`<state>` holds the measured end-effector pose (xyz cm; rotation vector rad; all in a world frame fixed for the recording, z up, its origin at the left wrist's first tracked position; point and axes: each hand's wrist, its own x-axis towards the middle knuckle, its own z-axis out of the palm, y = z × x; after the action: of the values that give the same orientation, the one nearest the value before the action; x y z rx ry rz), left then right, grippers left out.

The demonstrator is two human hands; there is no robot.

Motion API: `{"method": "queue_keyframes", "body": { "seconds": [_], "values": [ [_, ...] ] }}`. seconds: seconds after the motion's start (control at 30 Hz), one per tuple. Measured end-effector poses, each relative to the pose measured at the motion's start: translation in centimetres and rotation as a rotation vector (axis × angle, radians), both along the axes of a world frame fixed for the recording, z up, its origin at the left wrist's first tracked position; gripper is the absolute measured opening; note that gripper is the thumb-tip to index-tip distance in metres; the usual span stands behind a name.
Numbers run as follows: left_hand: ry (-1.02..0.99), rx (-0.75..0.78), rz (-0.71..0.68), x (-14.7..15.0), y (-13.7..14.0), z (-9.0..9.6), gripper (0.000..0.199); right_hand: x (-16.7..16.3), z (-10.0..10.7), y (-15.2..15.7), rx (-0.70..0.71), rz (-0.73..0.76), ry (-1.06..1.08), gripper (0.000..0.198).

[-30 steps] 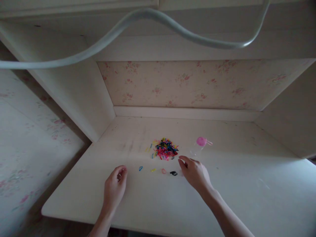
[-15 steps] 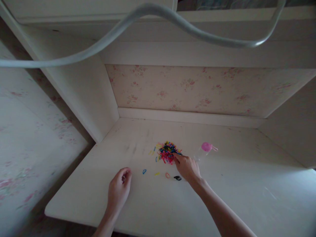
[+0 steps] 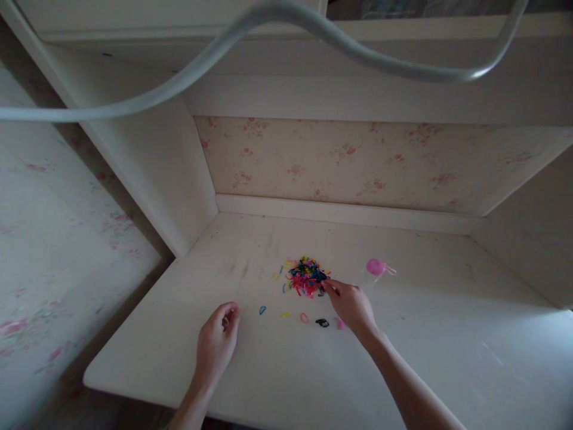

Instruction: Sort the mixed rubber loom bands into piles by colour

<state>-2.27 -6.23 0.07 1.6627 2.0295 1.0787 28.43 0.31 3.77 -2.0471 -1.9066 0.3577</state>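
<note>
A small heap of colourful elastic bands (image 3: 305,276) lies in the middle of the white desk (image 3: 439,334). My right hand (image 3: 352,306) is at the heap's right edge, thumb and forefinger pinched together. Whether a band is between them is too small to tell. In front of the heap, single bands lie in a row: blue (image 3: 262,310), yellow (image 3: 285,314), red (image 3: 304,317), black (image 3: 321,323) and pink (image 3: 341,323), the pink one right beside my right hand. My left hand (image 3: 216,345) rests on the desk left of the row with its fingers curled in.
A small clear bottle with a pink cap (image 3: 375,267) lies right of the heap. The desk sits in an alcove with side panels, a flowered back wall and a shelf above. A pale cable (image 3: 313,33) hangs across the top of the view.
My right hand reached forward into the heap, then drew back a little to its right edge. A pink band now shows beside the black one. My left hand has stayed put.
</note>
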Motion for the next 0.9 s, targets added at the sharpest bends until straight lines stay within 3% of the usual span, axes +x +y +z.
{"method": "queue_keyframes", "body": {
  "seconds": [0.3,0.43,0.5,0.63,0.73,0.9],
  "values": [
    [-0.039,0.041,0.011,-0.2,-0.2,-0.1,0.032,1.3,0.1,-1.7,0.072,-0.114,0.313,0.046],
    [-0.154,0.037,-0.026,2.4,-1.7,1.7,0.032,-0.1,0.8,-4.6,0.011,-0.198,0.839,0.045],
    [-0.277,-0.038,-0.133,5.0,-2.9,2.9,0.033,-1.6,1.1,-6.8,-0.119,-0.218,1.11,0.045],
    [-0.563,-0.369,-0.389,10.6,-4.8,4.6,0.044,-4.8,1.1,-10.6,-0.332,-0.15,1.432,0.04],
    [-0.708,-0.457,-0.436,12.9,-5.1,4.8,0.048,-5.7,0.6,-11.9,-0.364,-0.221,1.601,0.039],
    [-0.768,-0.474,-0.444,13.6,-5.0,4.4,0.045,-5.3,-0.1,-12.5,-0.362,-0.275,1.74,0.038]
  ]
}}
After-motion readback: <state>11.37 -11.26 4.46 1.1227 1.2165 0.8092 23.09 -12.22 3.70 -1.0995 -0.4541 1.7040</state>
